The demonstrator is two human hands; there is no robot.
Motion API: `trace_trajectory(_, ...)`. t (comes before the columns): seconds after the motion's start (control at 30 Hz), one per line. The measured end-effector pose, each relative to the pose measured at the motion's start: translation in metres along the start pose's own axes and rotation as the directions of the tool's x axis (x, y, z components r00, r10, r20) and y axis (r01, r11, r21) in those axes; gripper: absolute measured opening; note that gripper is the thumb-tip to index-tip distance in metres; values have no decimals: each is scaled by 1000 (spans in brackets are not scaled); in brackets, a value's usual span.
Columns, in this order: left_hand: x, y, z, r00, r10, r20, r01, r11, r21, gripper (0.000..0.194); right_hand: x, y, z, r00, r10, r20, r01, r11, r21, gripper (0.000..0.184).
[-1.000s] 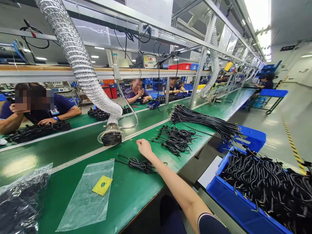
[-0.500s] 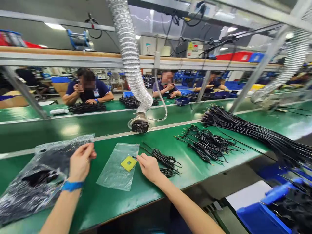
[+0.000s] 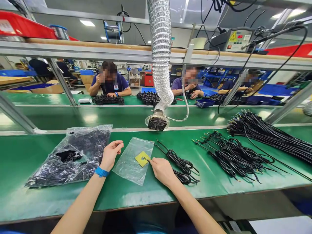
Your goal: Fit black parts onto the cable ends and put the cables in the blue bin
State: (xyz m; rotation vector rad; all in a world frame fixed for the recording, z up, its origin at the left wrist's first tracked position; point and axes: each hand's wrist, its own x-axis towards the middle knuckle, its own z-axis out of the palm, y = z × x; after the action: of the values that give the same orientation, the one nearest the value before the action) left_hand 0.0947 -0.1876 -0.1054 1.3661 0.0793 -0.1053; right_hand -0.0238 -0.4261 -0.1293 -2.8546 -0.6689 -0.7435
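My right hand pinches a thin dark pointed tool; most of it is hidden in the fingers. Its tip is at the hole of a yellow square piece, which lies on a clear plastic zip bag. My left hand is closed, thumb and fingertips together, between that bag and a larger clear bag full of small black parts. Whatever the left fingertips hold, if anything, is too small to make out. Coiled black cables lie just right of my right hand.
More coiled cables and a long cable bundle lie to the right on the green bench. A fume extraction hose hangs down ahead, ending in a fan. Several co-workers sit across the bench; metal posts hold a shelf.
My view has swung left, so the bench things appear further right. The dark tool's tip has moved from the yellow piece's edge to its hole. My left hand stays closed.
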Motion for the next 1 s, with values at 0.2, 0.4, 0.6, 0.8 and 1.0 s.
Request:
trace_trajectory(0.2, -22, 1, 25, 972, -120, 201, 140, 986, -88, 65, 5, -3, -8, 959, 214, -185, -172, 961, 215, 30)
trace_trajectory(0.4, -46, -4, 53, 883, -228, 410, 293, 951, -101, 65, 8, -8, -11, 937, 274, -217, -162, 891, 424, 25)
trace_trajectory(0.6, -53, -1, 55, 854, -221, 471, 285, 956, -67, 72, 8, -9, -12, 936, 279, -216, -161, 883, 442, 25)
trace_trajectory(0.8, -53, 2, 53, 851, -223, 476, 294, 952, -80, 71, 10, -8, -12, 924, 324, -204, -184, 843, 506, 25)
trace_trajectory(1.0, -51, -1, 51, 845, -218, 488, 281, 958, -58, 70, 9, -7, -10, 913, 352, -204, -198, 823, 533, 23)
